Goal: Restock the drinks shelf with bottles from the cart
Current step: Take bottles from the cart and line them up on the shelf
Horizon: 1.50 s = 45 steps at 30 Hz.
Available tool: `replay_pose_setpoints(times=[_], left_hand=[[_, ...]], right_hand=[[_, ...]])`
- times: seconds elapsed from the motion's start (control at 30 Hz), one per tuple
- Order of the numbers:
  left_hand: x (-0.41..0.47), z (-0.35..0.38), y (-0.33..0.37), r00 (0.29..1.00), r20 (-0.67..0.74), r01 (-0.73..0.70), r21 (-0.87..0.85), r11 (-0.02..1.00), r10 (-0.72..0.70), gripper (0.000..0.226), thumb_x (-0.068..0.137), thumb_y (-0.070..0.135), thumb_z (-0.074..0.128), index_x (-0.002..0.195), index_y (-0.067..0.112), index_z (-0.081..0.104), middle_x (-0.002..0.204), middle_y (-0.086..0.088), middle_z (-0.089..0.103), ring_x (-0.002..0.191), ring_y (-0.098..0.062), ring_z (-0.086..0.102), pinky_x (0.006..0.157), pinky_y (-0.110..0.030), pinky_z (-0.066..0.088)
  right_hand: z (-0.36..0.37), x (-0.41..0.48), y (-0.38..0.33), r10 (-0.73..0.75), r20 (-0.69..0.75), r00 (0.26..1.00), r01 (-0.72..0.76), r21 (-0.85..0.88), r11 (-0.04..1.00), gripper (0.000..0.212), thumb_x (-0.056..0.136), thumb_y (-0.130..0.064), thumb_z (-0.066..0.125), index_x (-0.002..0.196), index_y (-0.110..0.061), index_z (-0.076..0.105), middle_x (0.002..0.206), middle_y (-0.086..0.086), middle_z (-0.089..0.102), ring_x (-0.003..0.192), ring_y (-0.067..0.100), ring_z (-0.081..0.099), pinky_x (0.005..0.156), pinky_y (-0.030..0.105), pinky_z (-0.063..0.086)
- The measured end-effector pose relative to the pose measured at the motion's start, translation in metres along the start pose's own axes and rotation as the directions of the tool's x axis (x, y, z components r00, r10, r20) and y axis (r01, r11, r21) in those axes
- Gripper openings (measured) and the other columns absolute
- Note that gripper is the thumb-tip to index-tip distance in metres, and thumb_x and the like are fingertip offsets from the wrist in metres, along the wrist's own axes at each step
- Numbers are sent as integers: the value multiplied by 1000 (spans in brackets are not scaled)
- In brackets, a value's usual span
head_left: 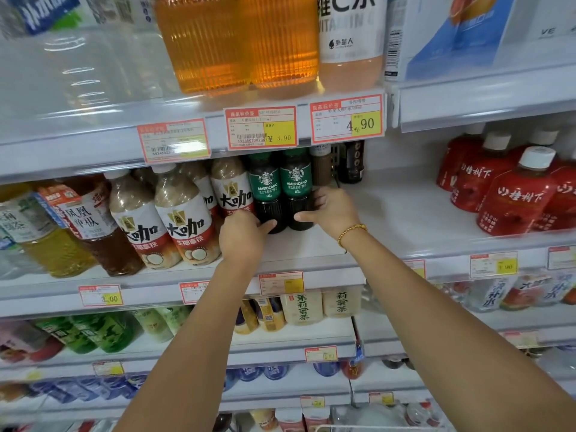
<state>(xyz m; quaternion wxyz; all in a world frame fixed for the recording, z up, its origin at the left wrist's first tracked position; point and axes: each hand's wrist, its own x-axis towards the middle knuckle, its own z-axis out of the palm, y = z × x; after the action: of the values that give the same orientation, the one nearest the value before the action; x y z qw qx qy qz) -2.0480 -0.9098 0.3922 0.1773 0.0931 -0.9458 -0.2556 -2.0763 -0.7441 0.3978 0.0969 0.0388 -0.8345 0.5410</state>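
Observation:
Two dark Americano coffee bottles with green labels stand side by side on the white drinks shelf [311, 251]. My left hand [246, 235] grips the base of the left Americano bottle [265, 188], thumb across its front. Around the lower part of the right Americano bottle [296, 185] curl the fingers of my right hand [333, 210], which wears a gold bead bracelet. Both bottles are upright, next to the milk-coffee bottles [184, 219] on their left.
To the right of the two bottles the shelf is bare as far as the red bottles [511, 198]. Further dark bottles [352, 163] stand deep at the back. Orange drink bottles [237, 42] fill the shelf above. A white cart rim [358, 427] shows at the bottom.

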Motion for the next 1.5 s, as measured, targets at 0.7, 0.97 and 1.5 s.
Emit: replay_pose_setpoints(times=[0.7,0.97,1.5], left_hand=[[-248,158,-90,666,713,2,-296,955,220,27,84,32,67,63,30,50,58,7,61,55,-8,58,57,-22,46],[-314,323,-147,417,901,9,-138,990,122,22,82,15,68,103,12,62,93,4,58,88,-16,57,78,-25,45],[-369,464,-180,381,891,-371,-99,923,248,43,74,14,72,113,14,56,117,-4,47,94,-24,60,81,-35,50]], right_hand=[[-58,-254,239,523,66,850,-461,-387,798,17,86,-28,64,86,-16,53,80,0,59,77,16,57,66,21,39],[-7,-345,426,804,74,590,-666,-519,536,40,81,-27,66,119,-14,60,109,6,67,103,24,61,81,26,44],[80,-375,518,789,224,573,-559,-597,575,49,80,-28,70,122,-14,49,122,12,53,108,27,58,91,30,46]])
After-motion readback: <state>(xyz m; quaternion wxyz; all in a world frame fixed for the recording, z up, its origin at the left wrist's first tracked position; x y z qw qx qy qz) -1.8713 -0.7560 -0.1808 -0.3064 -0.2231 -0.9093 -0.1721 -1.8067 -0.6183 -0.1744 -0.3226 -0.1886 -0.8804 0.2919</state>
